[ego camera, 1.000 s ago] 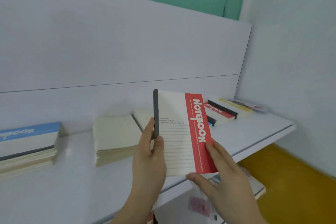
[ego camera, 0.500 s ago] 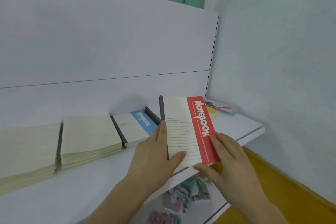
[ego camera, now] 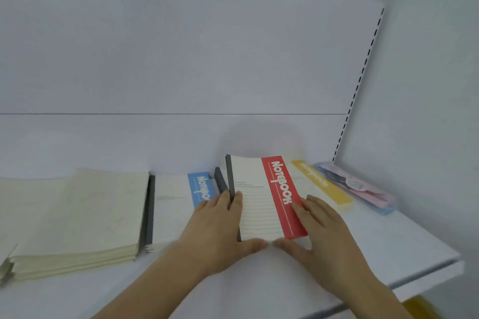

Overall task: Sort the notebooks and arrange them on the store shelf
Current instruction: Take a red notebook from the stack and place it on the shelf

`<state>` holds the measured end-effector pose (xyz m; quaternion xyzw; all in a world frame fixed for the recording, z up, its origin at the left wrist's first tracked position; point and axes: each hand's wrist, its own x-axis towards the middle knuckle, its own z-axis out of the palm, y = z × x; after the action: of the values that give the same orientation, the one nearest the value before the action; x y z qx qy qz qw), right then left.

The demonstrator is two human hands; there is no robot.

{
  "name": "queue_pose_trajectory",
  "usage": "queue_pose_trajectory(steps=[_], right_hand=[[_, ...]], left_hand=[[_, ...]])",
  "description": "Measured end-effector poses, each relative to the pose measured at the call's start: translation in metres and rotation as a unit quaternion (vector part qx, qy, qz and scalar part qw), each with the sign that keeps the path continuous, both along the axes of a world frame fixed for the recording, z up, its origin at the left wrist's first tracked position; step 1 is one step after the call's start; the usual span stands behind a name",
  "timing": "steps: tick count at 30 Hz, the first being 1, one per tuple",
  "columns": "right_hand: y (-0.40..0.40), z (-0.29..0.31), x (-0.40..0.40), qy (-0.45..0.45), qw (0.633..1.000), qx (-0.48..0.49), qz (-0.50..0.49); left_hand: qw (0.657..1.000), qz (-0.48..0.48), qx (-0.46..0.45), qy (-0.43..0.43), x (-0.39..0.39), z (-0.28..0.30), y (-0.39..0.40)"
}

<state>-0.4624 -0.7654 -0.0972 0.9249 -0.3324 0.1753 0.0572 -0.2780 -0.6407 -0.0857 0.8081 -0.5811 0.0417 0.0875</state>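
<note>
Toward the shelf right end, both hands clasp the red notebook: left hand at spine, right hand at cover edge. Uneven release risks skewing it across the blue notebook.

red notebook lowered, seemingly onto shelf

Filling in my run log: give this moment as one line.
step: placing | left hand and right hand: hold red-striped notebook | site: white shelf, between blue-striped notebook and yellow-striped notebook
</note>
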Motion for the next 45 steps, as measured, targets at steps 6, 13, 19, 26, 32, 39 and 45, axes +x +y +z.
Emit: queue_pose_trajectory(steps=[6,13,19,26,32,39,45], right_hand=[[-0.056,-0.012,0.019,0.03,0.994,-0.009,0.106],[-0.101,-0.01,0.023,0.078,0.971,0.023,0.224],[-0.108,-0.003,0.025,0.07,0.965,0.03,0.253],[-0.112,-0.004,0.028,0.046,0.964,0.053,0.257],[-0.115,-0.008,0.031,0.045,0.964,0.051,0.257],[-0.117,-0.013,0.031,0.051,0.967,0.054,0.245],[-0.117,-0.009,0.025,0.044,0.965,0.063,0.25]], left_hand=[[0.998,0.052,0.037,-0.021,0.011,-0.017,-0.026],[0.992,0.115,0.057,-0.018,0.0,-0.009,-0.034],[0.989,0.133,0.066,0.01,-0.002,-0.005,-0.037],[0.985,0.151,0.068,0.036,-0.002,0.0,-0.041],[0.985,0.156,0.051,0.051,-0.002,-0.001,-0.04],[0.986,0.156,0.025,0.048,-0.002,-0.009,-0.038],[0.98,0.184,-0.031,0.071,-0.016,-0.008,-0.028]])
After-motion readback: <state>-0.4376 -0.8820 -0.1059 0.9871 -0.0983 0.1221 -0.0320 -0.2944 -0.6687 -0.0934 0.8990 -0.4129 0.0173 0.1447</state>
